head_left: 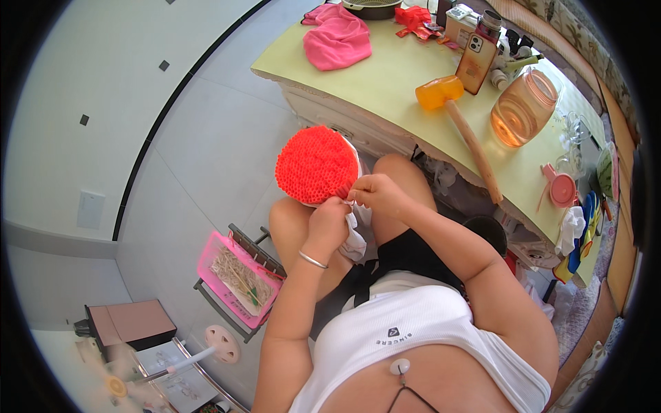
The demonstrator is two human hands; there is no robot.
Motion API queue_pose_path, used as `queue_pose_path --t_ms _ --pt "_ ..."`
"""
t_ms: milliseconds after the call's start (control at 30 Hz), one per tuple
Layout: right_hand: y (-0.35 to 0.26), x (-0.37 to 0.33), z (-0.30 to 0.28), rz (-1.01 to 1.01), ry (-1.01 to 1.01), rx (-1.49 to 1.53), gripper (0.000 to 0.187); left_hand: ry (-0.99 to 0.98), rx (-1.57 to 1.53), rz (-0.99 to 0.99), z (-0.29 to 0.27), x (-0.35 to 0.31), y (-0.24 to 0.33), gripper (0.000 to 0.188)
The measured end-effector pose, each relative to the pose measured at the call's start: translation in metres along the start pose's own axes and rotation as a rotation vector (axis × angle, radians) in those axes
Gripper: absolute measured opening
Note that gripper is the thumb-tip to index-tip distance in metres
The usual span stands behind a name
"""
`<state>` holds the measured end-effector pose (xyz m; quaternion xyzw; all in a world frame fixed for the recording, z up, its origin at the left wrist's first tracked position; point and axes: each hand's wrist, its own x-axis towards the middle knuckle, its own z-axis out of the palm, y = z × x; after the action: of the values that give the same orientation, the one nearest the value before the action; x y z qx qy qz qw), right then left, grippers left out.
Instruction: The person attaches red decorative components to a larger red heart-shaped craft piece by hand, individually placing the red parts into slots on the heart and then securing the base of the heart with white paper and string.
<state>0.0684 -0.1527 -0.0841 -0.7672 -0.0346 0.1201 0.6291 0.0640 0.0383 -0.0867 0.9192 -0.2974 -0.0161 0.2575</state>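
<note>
A round, tightly packed bundle of bright red thin tubes, like drinking straws (317,164), stands between my knees with its open ends up. Something white wraps its side, and a white cloth or bag (354,241) hangs below its near edge. At that near edge my left hand (329,224), with a silver bangle on the wrist, is closed. Close beside it, my right hand (377,196) is also closed in a pinch against the bundle's rim. The fingertips of both almost meet around something small and pale; I cannot make out what it is.
On the pale green table (399,65) are an orange-headed mallet (442,93), a phone (476,62) standing upright, a jar of liquid (523,107), a pink cloth (337,36) and a pink cup (562,190). A pink basket (206,258) sits left of my legs; a fan (118,387) stands lower left.
</note>
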Motion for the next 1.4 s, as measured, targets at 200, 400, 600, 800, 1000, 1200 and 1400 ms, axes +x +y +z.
queue_pose_path --t_ms 200,400,600,800,1000,1200,1400 --pt "0.014 -0.001 -0.003 -0.025 0.034 0.102 0.02 0.041 0.0 -0.374 0.0 -0.016 -0.011 0.01" --pt "0.009 0.001 -0.001 -0.011 -0.009 0.075 0.019 -0.046 0.046 -0.438 0.015 -0.016 -0.009 0.013" --pt "0.008 0.0 0.0 0.007 0.041 0.112 0.018 -0.186 -0.149 -0.358 0.003 -0.022 -0.021 0.014" --pt "0.013 -0.003 0.003 -0.077 0.175 0.075 0.014 0.041 -0.078 -0.112 0.001 -0.025 -0.021 0.019" --pt "0.018 -0.008 -0.004 -0.084 0.189 0.087 0.014 0.374 -0.27 -0.094 -0.007 -0.022 -0.001 0.011" --pt "-0.008 -0.029 0.003 -0.462 0.201 -0.395 0.01 0.376 -0.641 -0.321 0.013 -0.01 0.018 0.016" --pt "-0.022 -0.04 0.016 -0.513 0.309 -0.469 0.007 0.134 -0.24 -0.015 0.005 0.008 0.022 0.017"
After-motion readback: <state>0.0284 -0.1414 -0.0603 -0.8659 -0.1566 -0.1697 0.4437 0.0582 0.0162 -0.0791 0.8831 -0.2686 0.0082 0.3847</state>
